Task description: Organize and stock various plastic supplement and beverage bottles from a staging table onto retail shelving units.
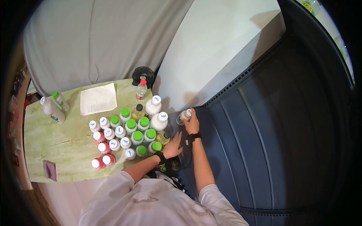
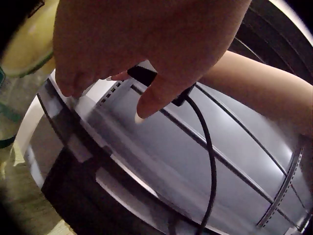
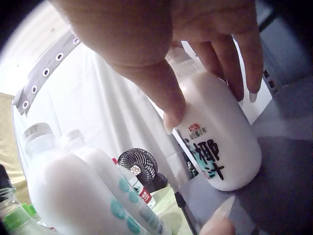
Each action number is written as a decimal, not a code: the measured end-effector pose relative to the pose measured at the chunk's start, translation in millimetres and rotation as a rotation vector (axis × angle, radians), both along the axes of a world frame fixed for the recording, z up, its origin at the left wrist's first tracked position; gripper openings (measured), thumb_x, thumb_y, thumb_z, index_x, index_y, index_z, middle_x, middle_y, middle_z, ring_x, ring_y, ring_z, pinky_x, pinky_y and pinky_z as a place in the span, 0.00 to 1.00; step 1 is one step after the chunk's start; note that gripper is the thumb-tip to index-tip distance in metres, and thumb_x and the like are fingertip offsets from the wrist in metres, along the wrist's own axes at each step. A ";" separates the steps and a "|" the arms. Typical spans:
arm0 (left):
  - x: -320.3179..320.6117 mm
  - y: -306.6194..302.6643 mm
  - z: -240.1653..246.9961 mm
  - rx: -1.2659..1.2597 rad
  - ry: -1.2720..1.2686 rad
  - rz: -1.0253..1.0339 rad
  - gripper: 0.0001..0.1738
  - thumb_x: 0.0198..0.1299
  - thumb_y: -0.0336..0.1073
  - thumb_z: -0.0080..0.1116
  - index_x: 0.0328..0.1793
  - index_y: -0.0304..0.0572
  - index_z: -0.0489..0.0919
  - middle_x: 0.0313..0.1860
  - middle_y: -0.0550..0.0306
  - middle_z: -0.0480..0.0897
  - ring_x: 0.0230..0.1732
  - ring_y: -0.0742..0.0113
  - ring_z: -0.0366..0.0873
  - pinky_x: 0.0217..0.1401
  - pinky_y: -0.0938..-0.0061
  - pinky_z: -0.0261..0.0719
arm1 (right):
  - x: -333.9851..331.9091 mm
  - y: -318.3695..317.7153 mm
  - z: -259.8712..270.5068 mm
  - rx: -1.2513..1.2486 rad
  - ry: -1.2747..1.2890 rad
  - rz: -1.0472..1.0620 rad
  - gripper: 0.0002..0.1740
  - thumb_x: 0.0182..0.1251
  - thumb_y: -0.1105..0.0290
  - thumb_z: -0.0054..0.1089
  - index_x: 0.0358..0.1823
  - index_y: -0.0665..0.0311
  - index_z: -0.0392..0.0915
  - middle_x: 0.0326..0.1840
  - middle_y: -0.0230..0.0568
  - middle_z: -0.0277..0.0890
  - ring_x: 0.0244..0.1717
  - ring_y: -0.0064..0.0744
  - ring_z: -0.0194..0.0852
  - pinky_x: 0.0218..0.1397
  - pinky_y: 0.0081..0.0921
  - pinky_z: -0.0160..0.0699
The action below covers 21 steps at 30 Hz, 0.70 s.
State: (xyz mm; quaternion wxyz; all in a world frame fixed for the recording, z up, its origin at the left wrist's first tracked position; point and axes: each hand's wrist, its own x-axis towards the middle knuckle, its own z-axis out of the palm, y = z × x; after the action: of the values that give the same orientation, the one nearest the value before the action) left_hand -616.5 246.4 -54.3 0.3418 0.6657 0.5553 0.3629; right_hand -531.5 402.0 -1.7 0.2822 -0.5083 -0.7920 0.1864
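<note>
A white bottle with dark lettering [image 3: 222, 142] stands on the dark surface beside the table; in the head view the bottle [image 1: 181, 117] is partly covered by my right hand [image 1: 191, 123]. My right hand [image 3: 161, 44] grips it near the neck, thumb on one side and fingers on the other. My left hand [image 1: 173, 147] is at the table's right edge, near the yellow bottle [image 1: 163, 138], fingers extended and holding nothing. In the left wrist view my left hand [image 2: 142, 44] is above the dark surface, thumb apart from the fingers.
Several green-capped, white-capped and pink bottles crowd the green table [image 1: 71, 150]. Two large white bottles [image 1: 159, 121] stand at its right edge. A red-capped bottle [image 1: 141, 90], black fan [image 1: 143, 75], paper sheet [image 1: 98, 99] and purple cloth [image 1: 49, 170] are also there. A black cable [image 2: 211, 161] hangs near my left hand.
</note>
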 end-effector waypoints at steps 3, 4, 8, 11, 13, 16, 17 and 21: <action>-3.5 -6.4 9.3 0.069 -0.021 0.012 0.52 0.62 0.40 0.60 0.81 0.25 0.42 0.79 0.22 0.51 0.72 0.33 0.66 0.74 0.58 0.66 | -1.7 -3.7 13.9 -0.103 -0.064 -0.019 0.45 0.55 0.67 0.74 0.73 0.58 0.60 0.61 0.58 0.77 0.62 0.59 0.76 0.61 0.44 0.76; -6.6 -8.2 17.9 0.051 -0.058 -0.004 0.51 0.62 0.40 0.60 0.81 0.26 0.42 0.78 0.22 0.54 0.71 0.34 0.67 0.72 0.58 0.67 | -2.1 -2.2 14.7 -0.115 -0.060 -0.022 0.45 0.55 0.67 0.75 0.73 0.58 0.60 0.61 0.58 0.77 0.61 0.59 0.76 0.60 0.44 0.76; -28.7 -24.2 77.3 -0.010 -0.112 -0.043 0.46 0.65 0.43 0.58 0.82 0.34 0.49 0.65 0.28 0.74 0.62 0.38 0.77 0.64 0.57 0.75 | 0.7 0.3 12.5 -0.089 0.002 0.040 0.44 0.54 0.67 0.75 0.73 0.57 0.61 0.60 0.57 0.78 0.60 0.59 0.77 0.60 0.44 0.77; -42.4 -33.1 90.5 0.036 -0.136 -0.065 0.38 0.67 0.46 0.58 0.80 0.45 0.60 0.58 0.36 0.82 0.59 0.45 0.81 0.60 0.62 0.79 | 1.6 3.4 10.0 -0.098 -0.006 0.046 0.44 0.55 0.67 0.75 0.73 0.57 0.61 0.61 0.57 0.78 0.61 0.58 0.77 0.61 0.43 0.77; -59.8 -46.2 113.0 0.015 -0.169 -0.104 0.35 0.68 0.45 0.58 0.78 0.44 0.64 0.58 0.38 0.82 0.59 0.47 0.81 0.60 0.62 0.79 | 2.8 4.2 10.8 -0.100 -0.011 0.048 0.45 0.54 0.69 0.75 0.73 0.57 0.61 0.61 0.56 0.78 0.62 0.57 0.77 0.61 0.43 0.77; -83.2 -70.4 121.1 0.055 -0.243 -0.029 0.27 0.68 0.41 0.58 0.71 0.41 0.72 0.57 0.42 0.84 0.58 0.52 0.83 0.60 0.64 0.79 | 4.6 4.9 6.2 -0.087 0.044 0.081 0.45 0.54 0.69 0.76 0.73 0.57 0.61 0.62 0.56 0.78 0.62 0.57 0.76 0.62 0.44 0.77; -94.2 -81.3 127.0 0.052 -0.264 0.015 0.26 0.68 0.40 0.59 0.70 0.40 0.73 0.56 0.43 0.84 0.58 0.54 0.83 0.59 0.65 0.79 | 4.5 4.4 4.6 -0.080 0.039 0.070 0.45 0.54 0.69 0.76 0.73 0.57 0.61 0.62 0.56 0.77 0.62 0.58 0.76 0.62 0.44 0.77; -129.3 -114.4 128.0 0.046 -0.213 0.297 0.21 0.68 0.40 0.60 0.62 0.38 0.79 0.49 0.41 0.85 0.49 0.51 0.85 0.51 0.65 0.81 | 4.2 0.6 6.1 -0.091 0.016 0.054 0.45 0.54 0.70 0.75 0.73 0.58 0.60 0.61 0.57 0.77 0.62 0.58 0.76 0.62 0.44 0.76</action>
State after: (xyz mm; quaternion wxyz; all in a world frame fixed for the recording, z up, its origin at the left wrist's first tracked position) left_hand -745.8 131.9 73.7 0.3260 0.5418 0.5999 0.4903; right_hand -527.4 402.6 4.4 0.2601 -0.4973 -0.7939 0.2340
